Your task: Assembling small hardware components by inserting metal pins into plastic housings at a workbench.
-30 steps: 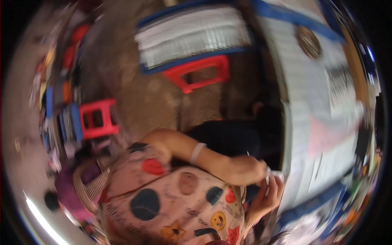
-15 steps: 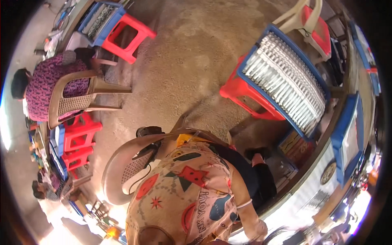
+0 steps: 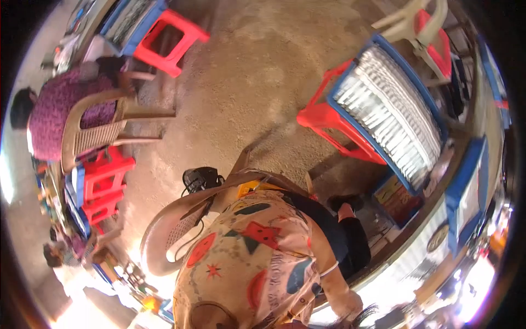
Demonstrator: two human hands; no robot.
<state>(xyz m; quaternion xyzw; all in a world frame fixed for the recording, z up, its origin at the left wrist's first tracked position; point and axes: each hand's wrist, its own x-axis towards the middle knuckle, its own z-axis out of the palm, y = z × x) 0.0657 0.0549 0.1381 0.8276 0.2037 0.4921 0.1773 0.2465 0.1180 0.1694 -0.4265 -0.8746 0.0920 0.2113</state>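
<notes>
My left hand [image 3: 349, 307] shows at the lower edge, right of centre, beyond a bare forearm with a white band at the wrist. It is raised near the edge of a pale worktable [image 3: 378, 290], next to dark strands of hair. Its fingers are blurred and partly cut off, so what it holds, if anything, does not show. My right hand is out of view. My torso in a patterned shirt [image 3: 263, 236] fills the bottom middle, seated in a brown plastic chair [image 3: 159, 230]. A black device [image 3: 200, 178] with a cable hangs at the chair.
A blue tray [image 3: 386, 159] of slim silvery pieces rests on a red stool [image 3: 318, 115] at right. Another blue tray [image 3: 466, 189] stands on the worktable. A printed box [image 3: 397, 200] lies underneath. At left, a person in purple [image 3: 63, 120] sits near red stools [image 3: 107, 175].
The view has shifted slightly: the tray and red stool at right sit a little farther right, the seated person farther left. My left forearm has moved slightly right in the picture.
</notes>
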